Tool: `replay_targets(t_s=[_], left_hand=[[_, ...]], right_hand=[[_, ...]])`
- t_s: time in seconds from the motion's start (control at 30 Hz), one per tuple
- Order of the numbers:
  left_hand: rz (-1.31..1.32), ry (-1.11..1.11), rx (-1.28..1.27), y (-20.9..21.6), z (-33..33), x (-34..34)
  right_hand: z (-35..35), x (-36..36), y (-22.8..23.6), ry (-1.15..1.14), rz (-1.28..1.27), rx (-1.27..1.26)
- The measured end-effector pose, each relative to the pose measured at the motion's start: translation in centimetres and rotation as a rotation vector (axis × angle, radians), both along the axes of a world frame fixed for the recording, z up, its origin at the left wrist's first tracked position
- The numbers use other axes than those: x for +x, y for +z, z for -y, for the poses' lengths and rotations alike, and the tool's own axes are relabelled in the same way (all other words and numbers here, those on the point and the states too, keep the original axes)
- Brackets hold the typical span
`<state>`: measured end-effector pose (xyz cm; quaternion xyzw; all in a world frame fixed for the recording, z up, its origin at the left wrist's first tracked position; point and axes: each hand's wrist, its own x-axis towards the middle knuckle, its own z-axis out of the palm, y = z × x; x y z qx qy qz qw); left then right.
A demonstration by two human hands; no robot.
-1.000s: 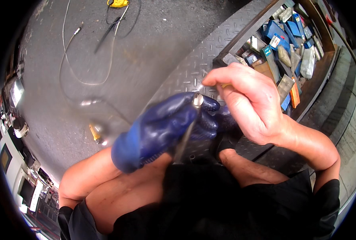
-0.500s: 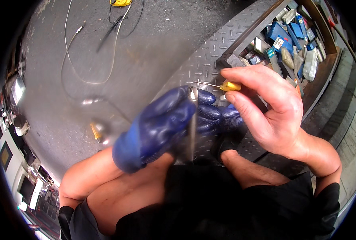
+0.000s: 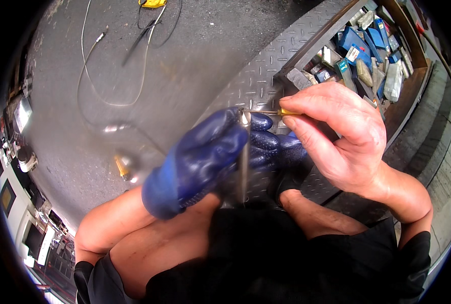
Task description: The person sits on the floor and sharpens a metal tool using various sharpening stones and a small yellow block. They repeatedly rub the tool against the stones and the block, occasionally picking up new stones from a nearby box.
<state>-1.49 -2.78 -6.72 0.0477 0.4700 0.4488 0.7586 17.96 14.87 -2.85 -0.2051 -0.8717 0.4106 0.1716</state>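
My left hand [image 3: 200, 152], in a dark blue coated glove, is closed around a slender metal bar [image 3: 244, 167]. The bar's shaped tip [image 3: 245, 119] shows at the top of the grip, and its other end points down toward my lap. Bare, my right hand [image 3: 342, 137] pinches a small screwdriver [image 3: 284, 112] by its yellow handle between thumb and fingertips. The screwdriver's thin shaft lies nearly level, its point at the bar's tip. More blue glove material [image 3: 289, 148] shows just right of the bar; whether it is a separate glove I cannot tell.
At the upper right, a metal-sided bin [image 3: 316, 43] holds many small blue, grey and white boxes. Tread plate [image 3: 266, 66] lies beneath. A thin hose [image 3: 142, 86] curls over the grey floor, near a yellow-handled object [image 3: 120, 166]. Machinery lines the left edge.
My right hand has brought the screwdriver slightly left and down, so its point now meets the bar's tip. More of the handle is hidden by the fingers. My left hand stays nearly still.
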Motion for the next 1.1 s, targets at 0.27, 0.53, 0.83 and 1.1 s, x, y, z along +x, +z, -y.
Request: replay_targets(t_s=[0.27,0.53,0.83,1.1], left_hand=[[-0.007,-0.004,0.012,0.11,-0.11,0.01],[-0.01,-0.005,0.018,0.08,-0.08,0.01],[-0.008,-0.002,0.02,0.05,0.05,0.01],[-0.004,-0.004,0.025,-0.17,0.2,0.21]], right_hand=[[-0.01,-0.19,-0.28,0.011,-0.01,0.016],[0.08,-0.14,-0.23,0.003,-0.013,0.018],[0.18,-0.2,-0.3,-0.003,-0.018,0.02],[0.18,-0.21,-0.38,-0.001,-0.025,0.025]])
